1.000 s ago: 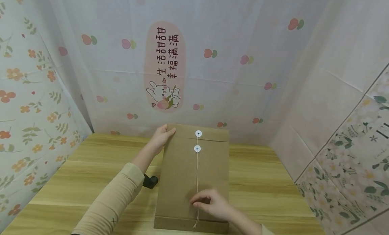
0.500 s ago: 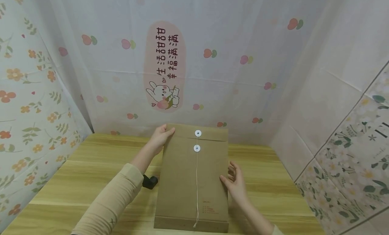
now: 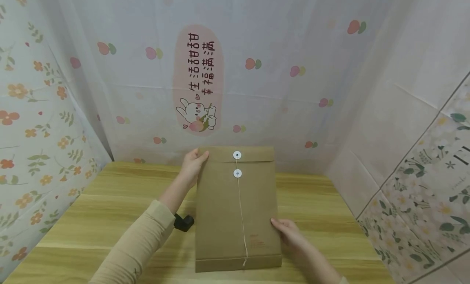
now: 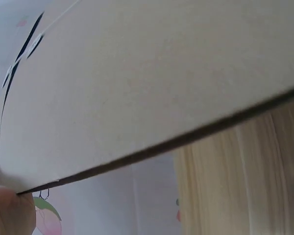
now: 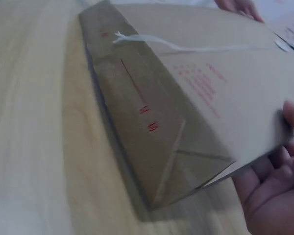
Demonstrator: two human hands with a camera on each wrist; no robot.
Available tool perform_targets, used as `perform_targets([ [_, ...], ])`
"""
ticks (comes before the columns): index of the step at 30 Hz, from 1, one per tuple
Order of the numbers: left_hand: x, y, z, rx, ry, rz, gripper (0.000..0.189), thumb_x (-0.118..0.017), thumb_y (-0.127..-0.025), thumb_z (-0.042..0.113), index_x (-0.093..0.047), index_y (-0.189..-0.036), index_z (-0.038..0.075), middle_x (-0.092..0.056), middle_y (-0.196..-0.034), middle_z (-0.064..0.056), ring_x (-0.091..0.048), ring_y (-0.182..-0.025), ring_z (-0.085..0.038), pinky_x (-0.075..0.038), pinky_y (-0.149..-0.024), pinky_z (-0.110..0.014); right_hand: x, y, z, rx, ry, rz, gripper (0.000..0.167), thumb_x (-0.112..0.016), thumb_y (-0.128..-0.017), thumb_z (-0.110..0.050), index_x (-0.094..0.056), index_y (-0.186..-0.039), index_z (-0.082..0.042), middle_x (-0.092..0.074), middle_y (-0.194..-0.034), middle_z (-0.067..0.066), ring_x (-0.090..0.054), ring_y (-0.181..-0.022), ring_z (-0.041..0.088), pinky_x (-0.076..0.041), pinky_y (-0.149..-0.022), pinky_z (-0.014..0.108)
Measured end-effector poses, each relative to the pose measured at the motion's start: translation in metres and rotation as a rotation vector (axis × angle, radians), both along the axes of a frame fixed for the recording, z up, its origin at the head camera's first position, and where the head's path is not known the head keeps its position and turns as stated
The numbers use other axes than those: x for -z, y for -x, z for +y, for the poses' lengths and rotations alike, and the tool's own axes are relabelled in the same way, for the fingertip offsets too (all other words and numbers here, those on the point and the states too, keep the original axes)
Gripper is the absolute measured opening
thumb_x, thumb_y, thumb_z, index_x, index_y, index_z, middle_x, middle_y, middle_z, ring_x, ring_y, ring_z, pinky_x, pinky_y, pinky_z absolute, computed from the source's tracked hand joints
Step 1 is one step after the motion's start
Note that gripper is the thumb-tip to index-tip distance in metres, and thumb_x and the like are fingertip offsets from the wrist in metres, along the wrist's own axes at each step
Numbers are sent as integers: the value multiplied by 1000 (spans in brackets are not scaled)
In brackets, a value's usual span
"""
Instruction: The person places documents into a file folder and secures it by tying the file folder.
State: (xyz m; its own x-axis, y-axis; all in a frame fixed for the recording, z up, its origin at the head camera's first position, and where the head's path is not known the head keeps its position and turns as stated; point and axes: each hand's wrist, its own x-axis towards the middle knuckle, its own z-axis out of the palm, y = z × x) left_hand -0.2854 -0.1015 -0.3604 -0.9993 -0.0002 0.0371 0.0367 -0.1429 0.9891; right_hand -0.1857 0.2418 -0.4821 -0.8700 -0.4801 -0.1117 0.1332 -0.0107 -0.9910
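Note:
A brown kraft document envelope [image 3: 220,210] is held up at a slant over the table, its flap at the top. Two white button discs [image 3: 237,155] sit near the flap, and a pale string [image 3: 240,206] hangs from them down the front. My left hand [image 3: 192,163] grips the upper left corner, thumb on the front. On the lower right edge my right hand [image 3: 290,233] pinches the envelope, thumb in front and fingers behind, as the right wrist view shows. Red print marks the bottom fold [image 5: 137,88] and the lower front.
A small black object [image 3: 184,222] lies on the wood-grain table [image 3: 147,186], just left of the envelope and partly behind the left sleeve [image 3: 139,239]. Patterned cloth curtains [image 3: 293,112] close in the back and both sides.
My right hand has left the string, moved to the envelope's right edge and taken hold lower down. The envelope has shifted slightly up and its lower end has swung right. The left hand keeps its grip.

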Motion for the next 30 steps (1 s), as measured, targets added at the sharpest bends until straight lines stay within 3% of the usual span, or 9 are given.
perform_targets([
  [4,5,-4,0,-103,-114,-15,25,-50,-101,18,-50,-109,-5,-54,-113,-15,-53,-104,-20,-43,-96,-32,-4,0,24,-23,-1,-45,36,-38,-105,-23,-71,-93,-16,-68,-94,-1,-63,-89,13,-52,-80,27],
  [7,9,-10,-2,-152,-210,-11,27,-47,-101,19,-32,-83,7,-42,-96,-5,-46,-96,-17,-38,-97,-33,-7,-2,42,-25,103,-53,35,-34,-105,-22,-68,-100,-13,-66,-99,2,-65,-91,17,-54,-80,30],
  [9,12,-14,-2,-161,-251,-7,20,-46,-102,19,-39,-93,2,-43,-124,-11,-37,-125,-22,-23,-111,-40,-8,-2,50,-40,213,-46,37,-29,-106,-20,-65,-105,-13,-66,-101,3,-66,-90,18,-55,-79,31],
  [13,20,-24,4,-187,-283,-37,53,-44,-103,21,-24,-141,-10,4,-158,-13,8,-143,-28,5,-113,-48,-5,-7,56,-32,451,-44,45,-19,-107,-15,-64,-111,-14,-65,-107,2,-64,-96,16,-52,-84,27],
  [14,23,-27,8,-206,-300,-51,53,-44,-103,21,-24,-141,-9,11,-158,-10,14,-142,-28,7,-112,-49,-4,-9,56,-8,507,-44,46,-18,-106,-13,-64,-112,-14,-65,-108,1,-63,-97,15,-51,-84,27],
  [17,31,-36,20,-309,-361,-78,26,-45,-102,22,-42,-108,-4,-14,-154,-10,3,-143,-26,2,-113,-49,-2,-16,49,111,621,-27,44,-22,-104,-4,-64,-110,-11,-66,-109,2,-63,-100,15,-50,-86,25],
  [20,37,-45,34,-406,-419,-82,21,-48,-101,21,-39,-86,8,-40,-127,-5,-24,-133,-21,-9,-114,-48,-4,-23,37,260,579,23,34,-32,-102,1,-63,-107,-10,-67,-103,0,-64,-93,11,-52,-80,22],
  [23,44,-55,44,-427,-454,-65,18,-45,-102,19,-43,-88,8,-39,-106,-1,-34,-110,-17,-13,-114,-46,-7,-28,29,404,462,50,25,-41,-99,3,-62,-103,-12,-67,-96,-3,-64,-85,8,-52,-73,21],
  [30,57,-65,44,-375,-387,-98,13,-51,-98,15,-54,-103,3,-52,-106,-4,-51,-95,-15,-46,-86,-27,-21,-22,46,566,232,50,15,-50,-95,5,-56,-99,-8,-66,-88,-4,-62,-75,6,-51,-64,20],
])
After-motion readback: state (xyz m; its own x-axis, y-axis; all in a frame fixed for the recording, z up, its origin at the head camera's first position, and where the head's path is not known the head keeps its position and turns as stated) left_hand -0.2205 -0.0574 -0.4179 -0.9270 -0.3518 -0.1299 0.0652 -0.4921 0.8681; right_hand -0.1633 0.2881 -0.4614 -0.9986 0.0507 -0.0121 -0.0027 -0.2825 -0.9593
